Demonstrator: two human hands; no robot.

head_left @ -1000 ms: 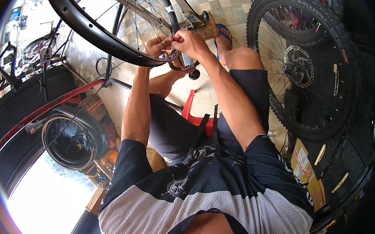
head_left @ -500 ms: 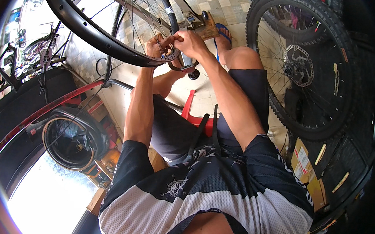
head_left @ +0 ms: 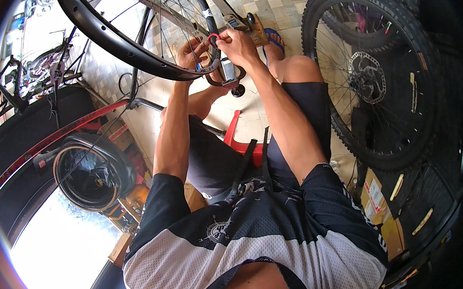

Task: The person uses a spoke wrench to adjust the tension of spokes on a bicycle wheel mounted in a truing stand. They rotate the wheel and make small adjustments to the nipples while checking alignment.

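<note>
In front of me a bare black bicycle rim (head_left: pixel 116 45) with thin spokes sits in a truing stand (head_left: pixel 229 73). My right hand (head_left: pixel 238 46) pinches a small red curved spoke wrench (head_left: pixel 214 37) beside the rim. At the left, my left hand (head_left: pixel 190 53) is closed around a spoke near the rim, its fingertips partly hidden among the spokes. A small gap separates the two hands. A bit of blue shows just below my left fingers; I cannot make out what it is.
A knobbly-tyred wheel with a disc rotor (head_left: pixel 365 81) stands close on my right. A red stool (head_left: pixel 252 155) shows between my legs. Bicycle frames (head_left: pixel 14 88) and a tan-edged tyre (head_left: pixel 86 173) are on the left. Cardboard (head_left: pixel 375 204) lies at the lower right.
My hands have moved apart: the right shifted slightly right and up, while the left fingers drew back toward the spokes. The red spoke wrench now shows between them.
</note>
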